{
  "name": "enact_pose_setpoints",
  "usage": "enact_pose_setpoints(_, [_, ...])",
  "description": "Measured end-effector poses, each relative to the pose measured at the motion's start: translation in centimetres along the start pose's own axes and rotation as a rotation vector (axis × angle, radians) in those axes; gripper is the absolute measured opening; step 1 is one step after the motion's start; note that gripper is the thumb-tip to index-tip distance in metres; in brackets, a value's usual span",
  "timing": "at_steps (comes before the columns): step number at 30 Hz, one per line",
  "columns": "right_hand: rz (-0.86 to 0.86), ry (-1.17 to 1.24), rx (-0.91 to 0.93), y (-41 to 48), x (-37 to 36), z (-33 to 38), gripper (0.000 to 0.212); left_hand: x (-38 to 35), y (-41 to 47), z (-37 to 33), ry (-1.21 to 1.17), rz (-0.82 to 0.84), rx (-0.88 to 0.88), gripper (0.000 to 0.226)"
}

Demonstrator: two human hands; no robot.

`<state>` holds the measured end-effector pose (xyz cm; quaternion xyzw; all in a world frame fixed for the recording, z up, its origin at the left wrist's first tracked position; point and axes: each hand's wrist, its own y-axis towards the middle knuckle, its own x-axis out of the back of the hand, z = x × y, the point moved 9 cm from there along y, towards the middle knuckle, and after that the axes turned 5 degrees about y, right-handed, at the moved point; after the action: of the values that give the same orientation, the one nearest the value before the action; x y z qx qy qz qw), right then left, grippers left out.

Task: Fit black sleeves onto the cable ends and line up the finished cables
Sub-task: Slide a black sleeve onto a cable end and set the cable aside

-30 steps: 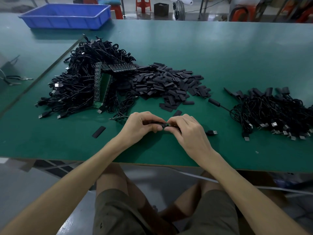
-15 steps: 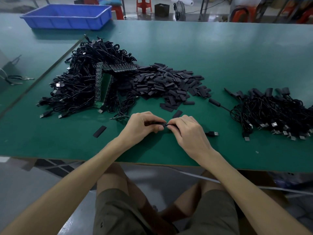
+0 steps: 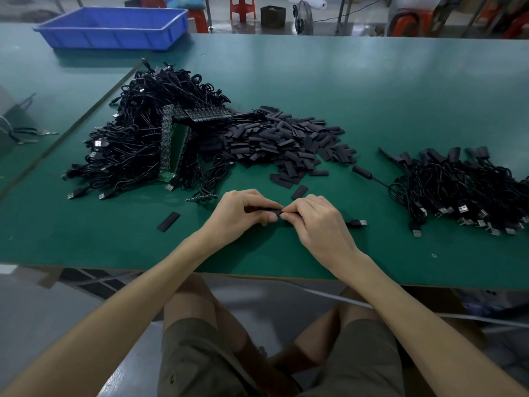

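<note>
My left hand (image 3: 239,209) pinches a black sleeve (image 3: 263,209) just above the green table (image 3: 372,90). My right hand (image 3: 316,220) meets it fingertip to fingertip and pinches the cable end; that cable's USB plug (image 3: 357,223) lies on the table just right of my right hand. A big tangle of black cables (image 3: 143,138) with green circuit strips (image 3: 174,147) lies at the left. A heap of loose black sleeves (image 3: 286,141) sits in the middle. Sleeved cables (image 3: 463,181) lie in a pile at the right.
One loose sleeve (image 3: 168,221) lies left of my hands and another (image 3: 299,192) just beyond them. A blue plastic bin (image 3: 114,27) stands at the far left of the table. Red stools and a fan are on the floor behind the table.
My hands have stayed in place near the table's front edge; the fingertips have drawn slightly closer together over the sleeve and cable end.
</note>
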<state>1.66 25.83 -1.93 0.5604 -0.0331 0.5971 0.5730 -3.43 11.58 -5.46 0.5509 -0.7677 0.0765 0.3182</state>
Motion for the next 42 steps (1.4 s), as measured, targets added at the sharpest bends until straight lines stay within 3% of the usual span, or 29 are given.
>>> enact_pose_setpoints(9, [0.001, 0.002, -0.068, -0.3, 0.0, -0.6, 0.011, -0.1, 0.0, 1.1, -0.173, 0.001, 0.07, 0.023])
enact_pose_setpoints(20, [-0.027, -0.034, -0.086, -0.1, 0.1, -0.7, 0.009, 1.1, 0.0, 1.7, -0.316, -0.147, 0.125, 0.009])
enact_pose_setpoints(42, [-0.019, -0.019, -0.067, -0.1, 0.3, -0.4, 0.009, 0.8, 0.2, 1.9, -0.302, -0.095, 0.171, 0.018])
